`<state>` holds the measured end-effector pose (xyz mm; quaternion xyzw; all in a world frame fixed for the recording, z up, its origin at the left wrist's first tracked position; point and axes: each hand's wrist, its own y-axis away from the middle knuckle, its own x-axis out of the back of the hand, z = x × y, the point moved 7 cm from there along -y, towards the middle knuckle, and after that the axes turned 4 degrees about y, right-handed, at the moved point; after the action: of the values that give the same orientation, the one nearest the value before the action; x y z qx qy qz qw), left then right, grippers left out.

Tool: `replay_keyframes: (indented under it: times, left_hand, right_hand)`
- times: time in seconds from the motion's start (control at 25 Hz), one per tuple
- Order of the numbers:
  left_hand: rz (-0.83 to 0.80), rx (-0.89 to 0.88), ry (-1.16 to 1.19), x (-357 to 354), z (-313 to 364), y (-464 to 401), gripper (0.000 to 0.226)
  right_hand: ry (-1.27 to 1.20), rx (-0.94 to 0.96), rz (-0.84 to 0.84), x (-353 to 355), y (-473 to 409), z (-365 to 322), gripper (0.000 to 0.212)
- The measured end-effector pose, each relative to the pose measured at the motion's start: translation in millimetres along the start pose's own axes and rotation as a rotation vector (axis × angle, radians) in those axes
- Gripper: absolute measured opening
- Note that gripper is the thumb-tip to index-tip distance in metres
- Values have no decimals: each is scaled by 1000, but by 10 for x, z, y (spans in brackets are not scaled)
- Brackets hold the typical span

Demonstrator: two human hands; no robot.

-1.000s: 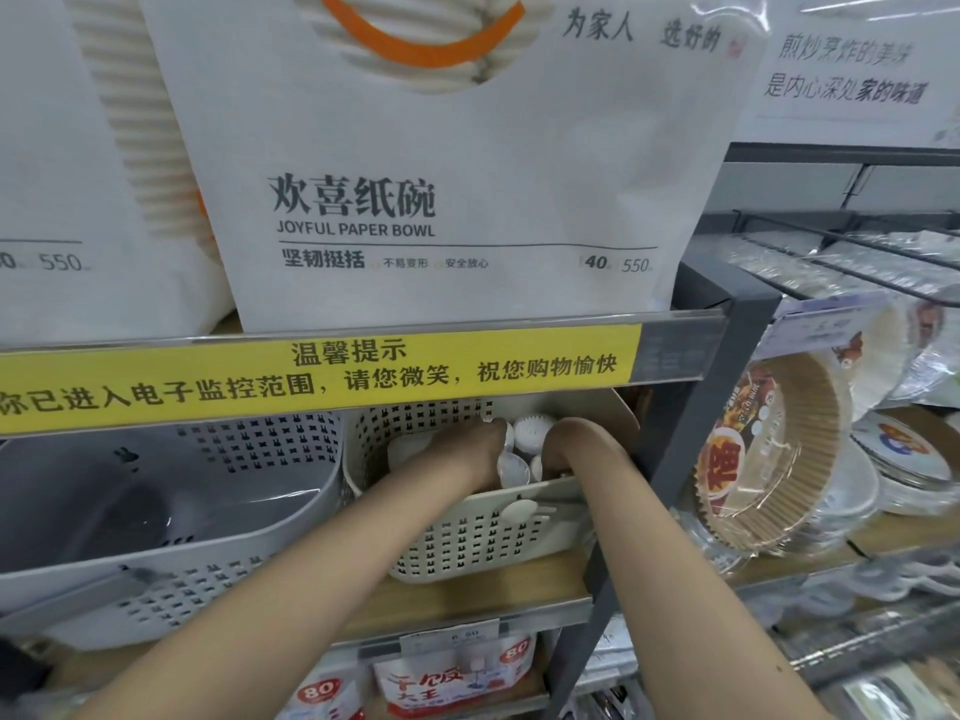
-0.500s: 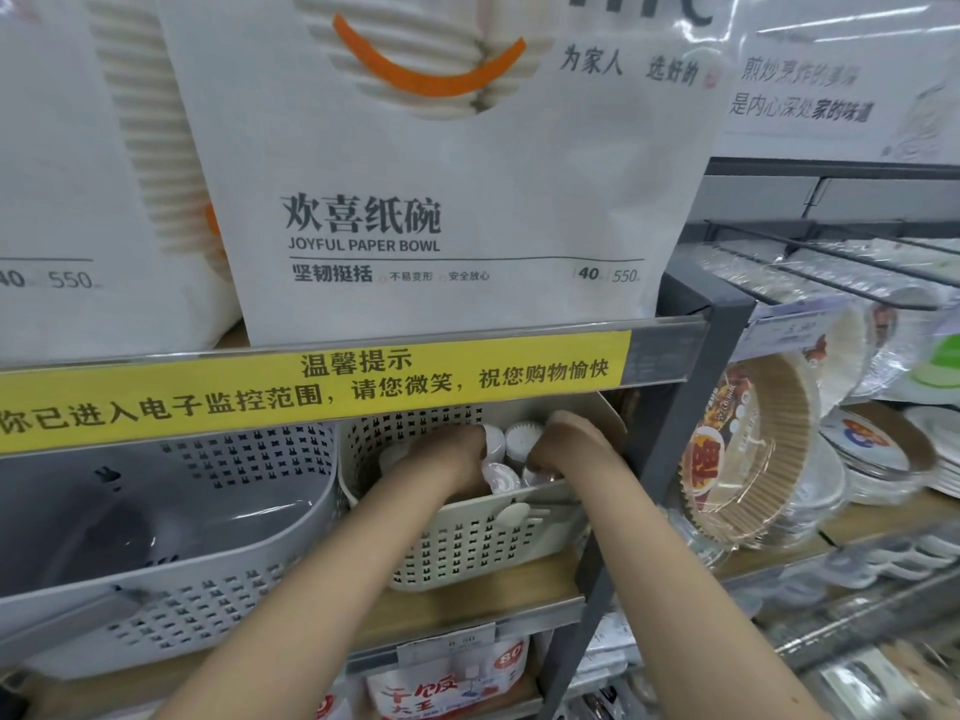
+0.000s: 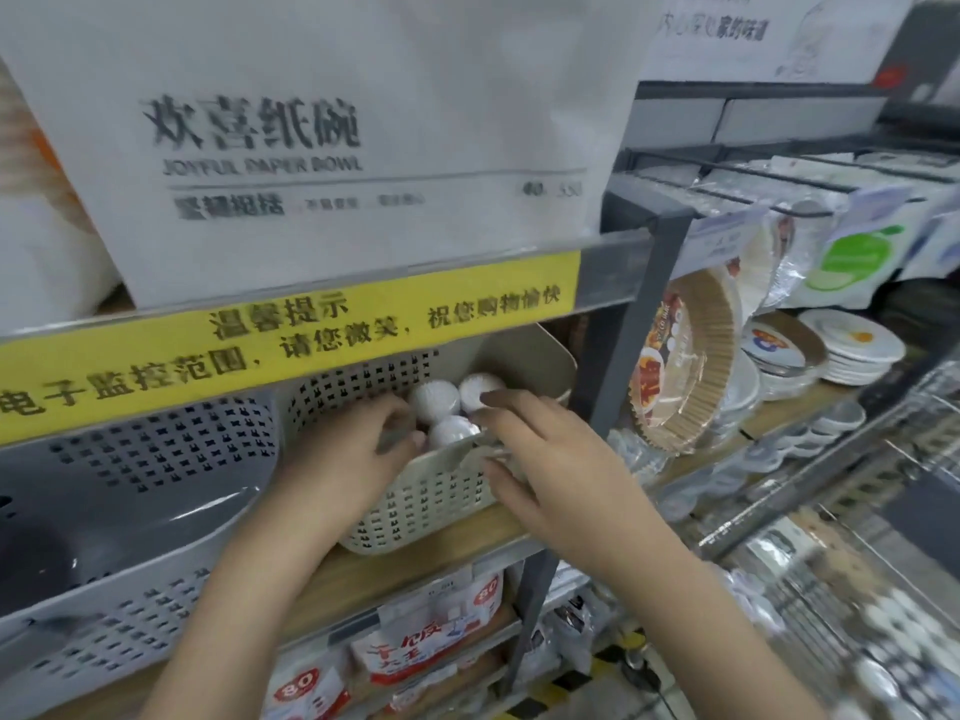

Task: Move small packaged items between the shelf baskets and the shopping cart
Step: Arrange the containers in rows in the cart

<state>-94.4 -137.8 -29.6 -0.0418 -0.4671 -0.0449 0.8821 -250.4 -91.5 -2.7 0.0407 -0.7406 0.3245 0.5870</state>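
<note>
Left hand (image 3: 358,449) reaches over the cream basket (image 3: 431,491) rim, fingers curled; whether it holds a white packaged item (image 3: 434,402) is unclear. Right hand (image 3: 545,459) grips the basket's front-right rim. Little headroom remains beneath the yellow strip (image 3: 291,340).
</note>
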Motion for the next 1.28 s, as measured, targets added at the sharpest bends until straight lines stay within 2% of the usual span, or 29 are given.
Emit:
replay_keyframes:
  times: [0.16,0.28,0.44,0.6,0.8,1.0,1.28]
  left_hand:
    - [206,-355,-82,18,525,550,37]
    - [202,-526,-33,-376,960,770,38]
    - [-57,-627,102,-1543,1765,777,40]
    - [-414,-665,103,-2922,2482,837,38]
    - [-693,-653,49,-4117,2983,938,34]
    - [-885,-572,-4,-4901,2986,723,35]
    - [-1094,-460,-104,-6122,2948,-45,28]
  right_hand:
    - [14,-11,121,110,798,187,26]
    - [12,-189,81,80,1444,640,25]
    - [-34,-501,31,34,2543,1377,24]
    - [-50,-830,-64,3,3685,1973,22]
    - [-106,-1170,-246,-59,4814,2498,31]
    - [-276,-1374,-281,-363,5177,2911,37]
    - [-432,-1766,-243,-1269,5199,3963,45]
